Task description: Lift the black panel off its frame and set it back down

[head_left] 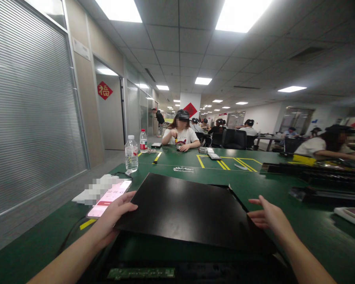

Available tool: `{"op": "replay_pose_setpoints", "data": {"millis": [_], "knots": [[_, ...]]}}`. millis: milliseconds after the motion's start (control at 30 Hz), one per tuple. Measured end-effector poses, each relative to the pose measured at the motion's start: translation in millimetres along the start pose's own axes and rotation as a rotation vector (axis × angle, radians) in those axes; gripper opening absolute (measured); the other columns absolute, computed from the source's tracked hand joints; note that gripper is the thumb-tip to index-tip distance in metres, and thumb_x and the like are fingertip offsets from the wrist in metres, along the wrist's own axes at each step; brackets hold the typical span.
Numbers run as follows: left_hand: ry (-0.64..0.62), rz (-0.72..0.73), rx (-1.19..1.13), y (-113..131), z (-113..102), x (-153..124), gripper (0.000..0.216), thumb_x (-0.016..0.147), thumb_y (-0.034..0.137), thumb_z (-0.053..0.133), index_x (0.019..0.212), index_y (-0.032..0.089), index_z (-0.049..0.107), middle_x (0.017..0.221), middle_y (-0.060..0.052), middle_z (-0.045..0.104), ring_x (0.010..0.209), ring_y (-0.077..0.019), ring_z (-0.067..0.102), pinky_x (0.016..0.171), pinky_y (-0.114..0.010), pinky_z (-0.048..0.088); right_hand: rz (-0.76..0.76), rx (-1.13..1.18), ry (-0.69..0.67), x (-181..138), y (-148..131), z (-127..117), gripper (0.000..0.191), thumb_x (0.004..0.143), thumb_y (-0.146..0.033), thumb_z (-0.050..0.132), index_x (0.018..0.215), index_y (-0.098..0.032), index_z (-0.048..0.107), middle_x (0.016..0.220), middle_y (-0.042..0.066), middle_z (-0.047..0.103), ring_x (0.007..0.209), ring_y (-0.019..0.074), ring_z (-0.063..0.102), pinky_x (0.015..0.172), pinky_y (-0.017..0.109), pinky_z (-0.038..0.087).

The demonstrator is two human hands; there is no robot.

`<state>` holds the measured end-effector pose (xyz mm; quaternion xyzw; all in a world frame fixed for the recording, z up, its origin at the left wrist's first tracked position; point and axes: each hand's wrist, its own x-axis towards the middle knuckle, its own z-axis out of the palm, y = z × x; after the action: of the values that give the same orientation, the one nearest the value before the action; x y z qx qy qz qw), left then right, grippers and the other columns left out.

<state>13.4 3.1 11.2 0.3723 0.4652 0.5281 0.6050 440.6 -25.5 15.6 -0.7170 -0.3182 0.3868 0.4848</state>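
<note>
A large flat black panel (186,209) lies tilted over a dark chassis on the green table (254,177). My left hand (115,215) grips the panel's left edge, fingers curled over its corner. On the other side, my right hand (269,217) rests against the right edge with fingers stretched out along it. A green circuit strip (140,273) shows under the panel near the front edge.
A phone with a pink screen (109,198) lies by my left hand, next to white papers. Two water bottles (131,154) stand at the left. Black parts (328,177) are stacked at the right. A person (181,136) works at the far end; others sit further right.
</note>
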Motion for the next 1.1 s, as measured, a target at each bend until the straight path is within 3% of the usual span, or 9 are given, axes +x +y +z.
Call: {"op": "replay_pose_setpoints", "data": {"millis": [267, 433, 733, 900, 1100], "knots": [[-0.034, 0.024, 0.028, 3, 4, -8, 0.038, 0.056, 0.012, 0.067, 0.093, 0.019, 0.06, 0.096, -0.007, 0.07, 0.079, -0.0251, 0.068, 0.062, -0.031, 0.052, -0.022, -0.045, 0.019, 5, 2, -2, 0.051, 0.08, -0.046, 0.038, 0.115, -0.011, 0.052, 0.06, 0.01, 0.067, 0.052, 0.0195, 0.063, 0.055, 0.031, 0.05], [0.009, 0.019, 0.05, 0, 2, -3, 0.041, 0.054, 0.012, 0.067, 0.094, 0.019, 0.06, 0.094, -0.005, 0.071, 0.081, -0.0244, 0.067, 0.063, -0.031, 0.051, -0.025, -0.1, 0.034, 7, 3, -2, 0.048, 0.079, -0.047, 0.039, 0.108, -0.012, 0.054, 0.061, 0.01, 0.067, 0.053, 0.02, 0.063, 0.056, 0.032, 0.051], [0.035, -0.001, 0.124, 0, 2, -7, 0.033, 0.058, 0.009, 0.064, 0.089, 0.02, 0.059, 0.08, -0.002, 0.071, 0.07, -0.0206, 0.067, 0.061, -0.03, 0.052, -0.108, -0.265, 0.059, 7, 9, -2, 0.044, 0.076, -0.05, 0.043, 0.098, -0.016, 0.058, 0.069, 0.01, 0.068, 0.057, 0.0184, 0.063, 0.057, 0.031, 0.051], [0.011, -0.003, 0.154, -3, -2, -1, 0.027, 0.063, 0.022, 0.069, 0.088, 0.019, 0.057, 0.079, -0.003, 0.071, 0.07, -0.0201, 0.068, 0.063, -0.029, 0.051, -0.155, -0.343, 0.079, 15, 15, -1, 0.042, 0.074, -0.048, 0.046, 0.098, -0.016, 0.06, 0.069, 0.009, 0.068, 0.055, 0.017, 0.062, 0.053, 0.028, 0.049], [0.026, -0.021, 0.195, -13, -9, 10, 0.034, 0.065, 0.018, 0.069, 0.096, 0.017, 0.055, 0.081, -0.005, 0.072, 0.064, -0.0193, 0.068, 0.06, -0.029, 0.052, -0.21, -0.477, 0.069, 24, 24, -3, 0.045, 0.076, -0.049, 0.041, 0.1, -0.017, 0.061, 0.069, 0.007, 0.068, 0.054, 0.0153, 0.061, 0.048, 0.025, 0.046]]}}
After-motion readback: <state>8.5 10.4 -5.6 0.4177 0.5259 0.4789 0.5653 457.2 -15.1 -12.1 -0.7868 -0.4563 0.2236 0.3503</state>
